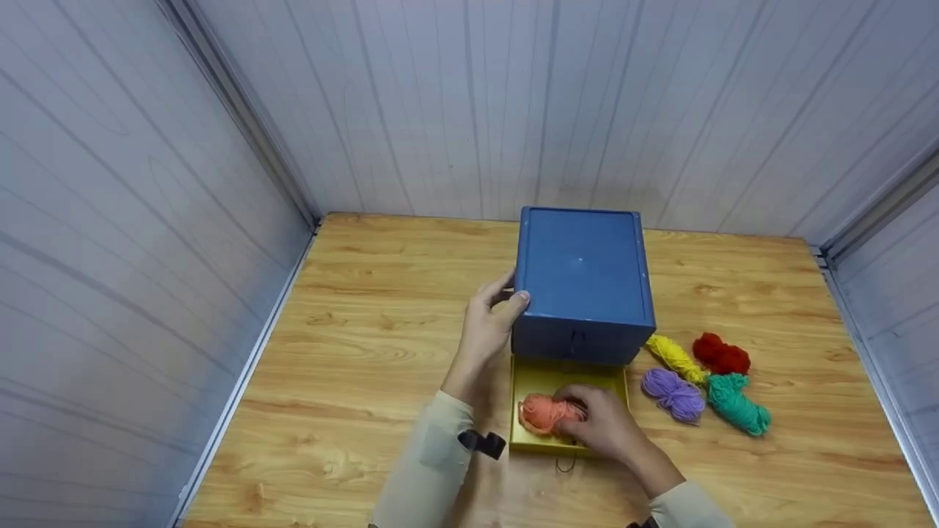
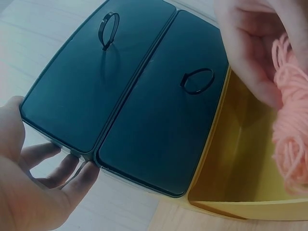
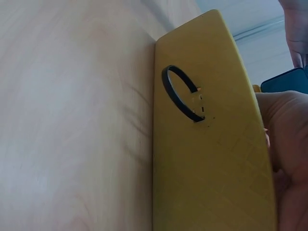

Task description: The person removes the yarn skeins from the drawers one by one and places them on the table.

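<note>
A blue drawer box point(image 1: 583, 268) stands upright on the table. Its two upper drawer fronts point(image 2: 154, 115) are closed, each with a black loop handle point(image 2: 198, 81). The yellow bottom drawer point(image 1: 524, 374) is pulled out toward me. My left hand point(image 1: 489, 323) rests against the box's left side, with the thumb at the top front corner and fingertips touching the side. Inside the drawer area, my right hand point(image 1: 605, 422) grips a coral yarn skein point(image 1: 541, 414). From the right wrist view, the drawer front point(image 3: 207, 159) hides most of that hand and the skein.
To the right of the box lie a yellow skein point(image 1: 675, 358), a red skein point(image 1: 722, 354), a purple skein point(image 1: 673, 396) and a green skein point(image 1: 737, 405), close together. Panel walls point(image 1: 440, 110) bound the wooden table point(image 1: 352, 352) at the back and sides.
</note>
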`<state>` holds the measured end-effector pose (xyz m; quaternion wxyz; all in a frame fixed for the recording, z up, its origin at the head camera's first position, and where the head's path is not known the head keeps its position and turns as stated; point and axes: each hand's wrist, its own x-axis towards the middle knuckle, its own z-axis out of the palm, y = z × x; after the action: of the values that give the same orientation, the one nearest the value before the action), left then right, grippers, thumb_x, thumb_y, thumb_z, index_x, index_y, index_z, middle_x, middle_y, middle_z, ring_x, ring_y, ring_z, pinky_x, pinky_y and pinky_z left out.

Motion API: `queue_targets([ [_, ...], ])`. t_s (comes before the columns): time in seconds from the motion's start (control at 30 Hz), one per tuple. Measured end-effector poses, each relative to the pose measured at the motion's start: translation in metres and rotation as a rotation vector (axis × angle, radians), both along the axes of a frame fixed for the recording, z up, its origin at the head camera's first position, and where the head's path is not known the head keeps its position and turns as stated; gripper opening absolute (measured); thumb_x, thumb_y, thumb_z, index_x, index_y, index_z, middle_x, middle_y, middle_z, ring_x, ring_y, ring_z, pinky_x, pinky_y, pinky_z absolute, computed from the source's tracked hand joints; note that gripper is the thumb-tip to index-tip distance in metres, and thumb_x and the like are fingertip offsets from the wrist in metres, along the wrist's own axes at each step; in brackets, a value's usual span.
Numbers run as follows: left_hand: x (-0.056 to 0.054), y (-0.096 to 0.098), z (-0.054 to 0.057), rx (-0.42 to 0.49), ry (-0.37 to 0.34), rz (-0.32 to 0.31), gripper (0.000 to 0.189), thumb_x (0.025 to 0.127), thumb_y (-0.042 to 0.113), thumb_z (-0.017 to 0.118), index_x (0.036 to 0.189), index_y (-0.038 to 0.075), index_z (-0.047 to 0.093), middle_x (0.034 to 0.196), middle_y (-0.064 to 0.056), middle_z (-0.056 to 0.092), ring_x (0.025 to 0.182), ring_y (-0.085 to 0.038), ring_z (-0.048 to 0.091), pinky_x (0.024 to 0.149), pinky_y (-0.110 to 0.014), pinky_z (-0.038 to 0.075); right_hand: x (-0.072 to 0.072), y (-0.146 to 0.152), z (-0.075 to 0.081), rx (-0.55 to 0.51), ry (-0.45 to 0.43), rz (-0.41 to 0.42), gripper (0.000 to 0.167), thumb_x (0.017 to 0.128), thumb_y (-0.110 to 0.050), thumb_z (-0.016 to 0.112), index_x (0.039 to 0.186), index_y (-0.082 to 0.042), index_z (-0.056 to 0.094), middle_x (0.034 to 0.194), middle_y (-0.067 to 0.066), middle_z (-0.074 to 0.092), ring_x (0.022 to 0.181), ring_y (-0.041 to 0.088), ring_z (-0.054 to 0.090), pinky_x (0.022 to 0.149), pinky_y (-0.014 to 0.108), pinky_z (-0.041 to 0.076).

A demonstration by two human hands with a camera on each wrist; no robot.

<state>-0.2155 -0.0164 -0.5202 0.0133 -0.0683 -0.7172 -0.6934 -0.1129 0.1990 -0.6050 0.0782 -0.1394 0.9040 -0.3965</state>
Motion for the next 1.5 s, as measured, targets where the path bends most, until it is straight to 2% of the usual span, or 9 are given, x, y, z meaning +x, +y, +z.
queue_targets([
  [0.33, 0.0, 0.0, -0.001, 0.004, 0.016, 0.001, 0.052, 0.096, 0.018, 0.069, 0.145, 0.006, 0.058, 0.13, -0.016, 0.061, 0.113, -0.027, 0.064, 0.099, -0.037, 0.051, 0.01, 0.007, 0.02, -0.02, 0.015, -0.115, 0.03, 0.08, -0.014, 0.087, 0.106, -0.022, 0.075, 0.111, -0.003, 0.075, 0.108, 0.021, 0.068, 0.092, 0.043, 0.055],
  [0.53, 0.0, 0.001, 0.0, 0.02, 0.008, 0.004, 0.052, 0.096, 0.018, 0.069, 0.145, 0.005, 0.058, 0.129, -0.017, 0.062, 0.113, -0.028, 0.065, 0.098, -0.035, 0.052, 0.019, 0.013, 0.037, -0.054, 0.05, -0.14, 0.033, 0.077, -0.012, 0.089, 0.104, -0.024, 0.076, 0.108, -0.006, 0.075, 0.104, 0.02, 0.07, 0.088, 0.045, 0.056],
  [0.7, -0.001, 0.001, -0.002, 0.032, -0.001, 0.005, 0.051, 0.095, 0.017, 0.069, 0.144, 0.005, 0.059, 0.13, -0.017, 0.061, 0.114, -0.027, 0.064, 0.098, -0.034, 0.052, 0.025, 0.019, 0.049, -0.016, 0.08, -0.165, 0.036, 0.075, -0.01, 0.09, 0.103, -0.028, 0.076, 0.106, -0.011, 0.074, 0.101, 0.015, 0.069, 0.087, 0.039, 0.056],
  [1.0, -0.002, 0.001, -0.001, 0.049, 0.014, -0.011, 0.052, 0.095, 0.016, 0.068, 0.144, 0.002, 0.058, 0.13, -0.019, 0.061, 0.113, -0.028, 0.065, 0.095, -0.034, 0.054, 0.034, 0.037, 0.064, -0.04, 0.046, -0.234, 0.035, 0.077, -0.015, 0.091, 0.103, -0.031, 0.076, 0.107, -0.01, 0.074, 0.104, 0.014, 0.068, 0.09, 0.037, 0.055],
  [1.1, -0.001, 0.0, -0.001, 0.042, 0.009, -0.006, 0.052, 0.095, 0.016, 0.069, 0.144, 0.002, 0.058, 0.129, -0.019, 0.061, 0.113, -0.028, 0.065, 0.096, -0.034, 0.054, 0.037, 0.044, 0.067, -0.038, 0.016, -0.261, 0.034, 0.078, -0.015, 0.09, 0.106, -0.029, 0.076, 0.11, -0.007, 0.074, 0.105, 0.015, 0.068, 0.087, 0.031, 0.055],
  [1.2, -0.001, 0.0, -0.001, 0.038, 0.01, -0.005, 0.052, 0.095, 0.016, 0.069, 0.144, 0.002, 0.058, 0.129, -0.018, 0.061, 0.114, -0.028, 0.065, 0.097, -0.036, 0.053, 0.038, 0.051, 0.067, -0.027, 0.004, -0.283, 0.034, 0.08, -0.015, 0.089, 0.109, -0.027, 0.076, 0.114, -0.004, 0.074, 0.108, 0.017, 0.068, 0.088, 0.032, 0.055],
  [1.3, -0.001, -0.001, 0.0, 0.031, 0.009, -0.006, 0.052, 0.095, 0.016, 0.069, 0.144, 0.003, 0.058, 0.129, -0.017, 0.062, 0.115, -0.028, 0.065, 0.099, -0.036, 0.053, 0.039, 0.059, 0.066, 0.002, 0.015, -0.302, 0.035, 0.08, -0.014, 0.088, 0.111, -0.027, 0.075, 0.116, -0.003, 0.073, 0.111, 0.019, 0.066, 0.091, 0.034, 0.054],
  [1.37, 0.0, -0.001, 0.0, 0.028, 0.009, -0.007, 0.052, 0.095, 0.017, 0.068, 0.144, 0.003, 0.058, 0.13, -0.017, 0.062, 0.115, -0.027, 0.065, 0.1, -0.037, 0.052, 0.04, 0.064, 0.065, 0.015, 0.03, -0.312, 0.035, 0.08, -0.015, 0.088, 0.11, -0.026, 0.076, 0.117, -0.003, 0.073, 0.113, 0.019, 0.066, 0.091, 0.032, 0.054],
  [1.5, 0.0, -0.001, 0.001, 0.022, 0.004, -0.014, 0.052, 0.095, 0.018, 0.068, 0.145, 0.005, 0.058, 0.131, -0.016, 0.061, 0.116, -0.027, 0.065, 0.1, -0.037, 0.052, 0.041, 0.075, 0.063, 0.022, 0.077, -0.332, 0.034, 0.079, -0.014, 0.089, 0.109, -0.024, 0.076, 0.119, 0.001, 0.074, 0.111, 0.021, 0.066, 0.084, 0.024, 0.055],
])
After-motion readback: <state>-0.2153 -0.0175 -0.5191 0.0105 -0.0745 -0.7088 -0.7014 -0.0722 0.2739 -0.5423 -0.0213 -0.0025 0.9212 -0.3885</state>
